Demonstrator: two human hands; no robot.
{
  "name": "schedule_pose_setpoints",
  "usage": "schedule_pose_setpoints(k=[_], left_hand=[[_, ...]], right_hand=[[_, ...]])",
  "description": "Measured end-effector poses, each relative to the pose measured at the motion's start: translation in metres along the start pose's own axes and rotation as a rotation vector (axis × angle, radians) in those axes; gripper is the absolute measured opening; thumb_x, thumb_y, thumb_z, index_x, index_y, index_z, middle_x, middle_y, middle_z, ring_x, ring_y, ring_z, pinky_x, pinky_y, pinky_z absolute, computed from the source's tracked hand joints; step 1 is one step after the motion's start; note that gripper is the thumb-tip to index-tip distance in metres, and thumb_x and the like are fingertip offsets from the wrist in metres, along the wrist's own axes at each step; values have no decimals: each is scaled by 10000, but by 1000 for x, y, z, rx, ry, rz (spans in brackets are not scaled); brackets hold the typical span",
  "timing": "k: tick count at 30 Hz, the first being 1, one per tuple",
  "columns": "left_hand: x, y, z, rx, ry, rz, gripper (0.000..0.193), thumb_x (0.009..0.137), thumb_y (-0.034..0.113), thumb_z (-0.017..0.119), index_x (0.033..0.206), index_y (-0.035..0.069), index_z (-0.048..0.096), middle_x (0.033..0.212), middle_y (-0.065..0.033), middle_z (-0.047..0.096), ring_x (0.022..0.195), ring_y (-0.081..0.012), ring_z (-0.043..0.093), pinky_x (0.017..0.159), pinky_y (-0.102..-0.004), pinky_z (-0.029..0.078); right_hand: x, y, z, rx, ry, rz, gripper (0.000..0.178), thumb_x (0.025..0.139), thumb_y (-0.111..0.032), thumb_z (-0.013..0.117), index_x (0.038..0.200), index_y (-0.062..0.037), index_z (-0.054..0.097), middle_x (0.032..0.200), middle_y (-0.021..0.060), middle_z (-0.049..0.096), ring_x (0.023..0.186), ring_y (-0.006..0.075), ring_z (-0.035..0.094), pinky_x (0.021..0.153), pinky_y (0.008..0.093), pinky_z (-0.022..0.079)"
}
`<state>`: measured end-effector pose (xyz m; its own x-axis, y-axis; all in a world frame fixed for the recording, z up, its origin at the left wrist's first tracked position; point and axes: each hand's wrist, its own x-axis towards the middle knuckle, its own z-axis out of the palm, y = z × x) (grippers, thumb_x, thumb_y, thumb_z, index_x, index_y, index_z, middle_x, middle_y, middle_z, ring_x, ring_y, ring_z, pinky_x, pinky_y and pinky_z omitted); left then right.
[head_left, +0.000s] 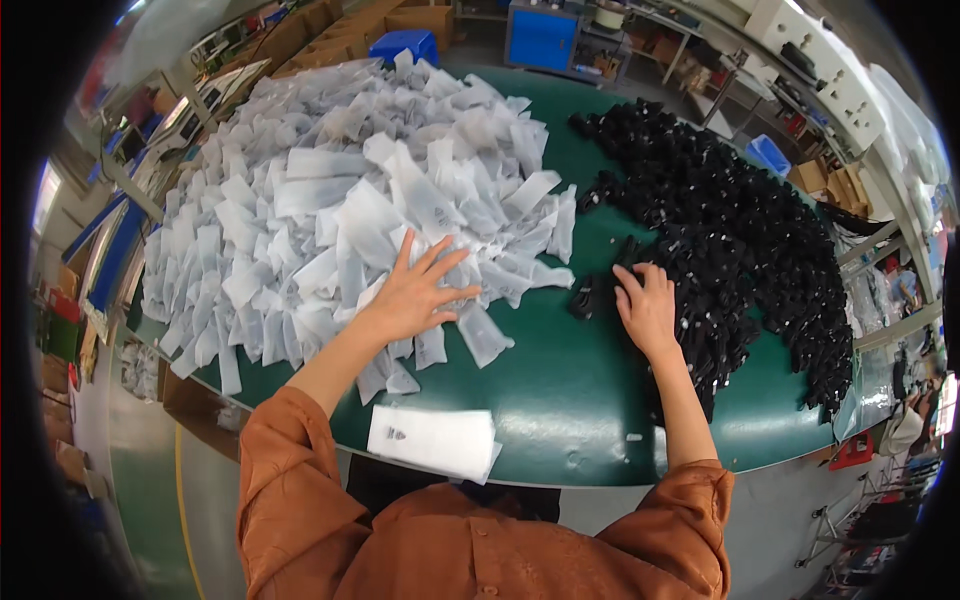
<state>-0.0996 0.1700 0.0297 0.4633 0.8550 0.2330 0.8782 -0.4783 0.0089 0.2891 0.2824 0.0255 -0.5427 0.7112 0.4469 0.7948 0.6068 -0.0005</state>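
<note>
My left hand lies with its fingers spread on the near right side of a large heap of frosted white plastic bags. Many of these bags look filled, with contents I cannot make out. At the left edge of a wide pile of small black bundles, perhaps coiled cables, my right hand has its fingers curled down on a black bundle. Its fingertips are partly hidden. A flat stack of white bags with a small dark print lies at the table's near edge, in front of my body.
The green table has a curved-looking near edge close to my waist. Beyond it stand a blue stool or bin, cardboard boxes and a blue cabinet. A power strip panel hangs at the far right.
</note>
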Motion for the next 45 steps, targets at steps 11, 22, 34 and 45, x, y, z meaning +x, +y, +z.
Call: schedule_pose_setpoints(k=[11, 22, 34, 45], left_hand=[[-118, 113, -35, -408, -159, 150, 789, 705, 463, 826, 1378, 137, 576, 1436, -178, 504, 1301, -400, 497, 1061, -495, 408], [-135, 156, -11, -615, 265, -110, 374, 757, 139, 816, 1094, 50, 678, 1104, -120, 602, 1010, -319, 603, 853, -415, 504], [-118, 175, 16, -780, 245, -235, 93, 859, 16, 696, 909, 11, 618, 849, -94, 597, 735, -255, 604, 659, -339, 495], [-110, 171, 6, -957, 265, -71, 157, 822, -30, 709, 906, 48, 601, 991, -62, 606, 875, -238, 558, 771, -334, 459]], right_hand=[[-47, -97, 19, 203, -34, 161, 348, 804, -92, 699, 1114, -56, 547, 978, 180, 569, 825, 379, 626, 682, 456, 536], [-143, -174, -12, 802, -4, 563, 471, 850, -30, 702, 1250, -2, 455, 938, 145, 653, 776, 216, 633, 695, 332, 513], [-166, -225, -59, 761, 39, 298, 359, 850, -25, 732, 1200, -22, 653, 971, 159, 634, 826, 334, 645, 721, 376, 527], [-166, -220, -51, 879, -45, 122, 321, 850, -75, 766, 1139, -9, 643, 917, 103, 604, 668, 211, 599, 551, 297, 482]])
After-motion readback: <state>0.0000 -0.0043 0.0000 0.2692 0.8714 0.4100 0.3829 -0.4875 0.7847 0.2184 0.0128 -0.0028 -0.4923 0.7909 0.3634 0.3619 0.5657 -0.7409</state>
